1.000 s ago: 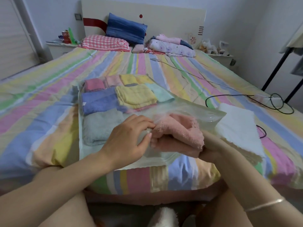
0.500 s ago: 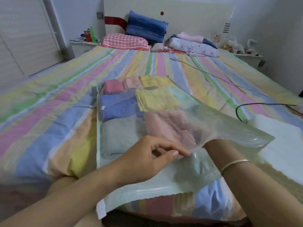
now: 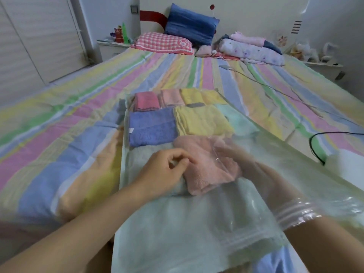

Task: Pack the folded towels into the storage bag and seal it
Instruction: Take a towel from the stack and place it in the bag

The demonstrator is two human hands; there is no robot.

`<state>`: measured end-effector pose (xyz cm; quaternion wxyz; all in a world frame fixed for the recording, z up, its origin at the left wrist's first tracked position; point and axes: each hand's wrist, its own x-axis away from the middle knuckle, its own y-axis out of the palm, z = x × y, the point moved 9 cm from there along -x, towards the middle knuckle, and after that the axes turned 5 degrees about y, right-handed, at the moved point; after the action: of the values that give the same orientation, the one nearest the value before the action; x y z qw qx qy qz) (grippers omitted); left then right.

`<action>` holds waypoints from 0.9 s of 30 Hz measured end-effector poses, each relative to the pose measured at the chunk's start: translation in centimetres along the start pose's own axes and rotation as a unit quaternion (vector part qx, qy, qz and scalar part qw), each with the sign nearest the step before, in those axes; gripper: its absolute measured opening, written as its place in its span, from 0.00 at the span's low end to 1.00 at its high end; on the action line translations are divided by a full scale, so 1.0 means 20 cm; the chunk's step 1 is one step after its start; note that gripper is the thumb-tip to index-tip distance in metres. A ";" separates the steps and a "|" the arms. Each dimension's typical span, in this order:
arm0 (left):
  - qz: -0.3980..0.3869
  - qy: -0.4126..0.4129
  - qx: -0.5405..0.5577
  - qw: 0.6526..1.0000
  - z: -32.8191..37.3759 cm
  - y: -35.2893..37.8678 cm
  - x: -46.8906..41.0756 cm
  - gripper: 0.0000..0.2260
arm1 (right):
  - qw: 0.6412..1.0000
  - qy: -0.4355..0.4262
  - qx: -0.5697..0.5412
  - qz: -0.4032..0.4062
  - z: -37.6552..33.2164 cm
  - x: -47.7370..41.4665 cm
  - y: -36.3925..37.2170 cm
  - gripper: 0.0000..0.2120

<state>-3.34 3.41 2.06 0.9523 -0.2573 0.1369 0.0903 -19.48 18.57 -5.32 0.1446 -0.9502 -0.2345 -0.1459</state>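
A clear storage bag (image 3: 197,229) lies on the striped bed with its mouth toward me. Inside lie several folded towels: a blue one (image 3: 151,127), a yellow one (image 3: 201,121), a red one (image 3: 147,100) and a grey one under my left hand. My right hand (image 3: 234,154) is deep inside the bag, seen through the plastic, resting on a pink towel (image 3: 206,166) it holds there. My left hand (image 3: 165,172) sits on top of the bag, fingers pinching the plastic film beside the pink towel.
A white towel (image 3: 350,166) lies on the bed at the right edge, next to a black cable (image 3: 315,142). Pillows (image 3: 163,43) and folded bedding (image 3: 252,50) are at the headboard. A nightstand (image 3: 112,44) with a red can stands far left.
The pink towel went from outside the bag's mouth to deep inside it, carried by my right hand. My left hand kept holding the bag's upper film. The camera view shifted forward.
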 end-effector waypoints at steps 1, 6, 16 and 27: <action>0.026 0.019 -0.064 0.997 -0.03 -0.03 -0.02 0.09 | 0.999 -0.026 0.017 0.041 -0.02 0.01 -0.05 0.22; 0.009 0.072 -0.262 0.962 -0.10 -0.01 -0.14 0.20 | 0.928 -0.139 0.260 0.226 -0.11 0.27 -0.17 0.15; -0.156 0.004 -0.391 0.907 -0.33 0.25 -0.22 0.28 | 0.780 -0.218 0.580 0.092 -0.10 0.32 0.39 0.32; -0.159 -0.018 -0.359 0.919 -0.37 0.24 -0.24 0.24 | 0.798 -0.199 0.568 0.042 0.03 0.25 0.35 0.36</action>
<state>-10.60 3.25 -4.80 0.8000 -0.5988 0.0354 -0.0142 -11.62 14.81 -5.51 0.6143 -0.7149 -0.2584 0.2118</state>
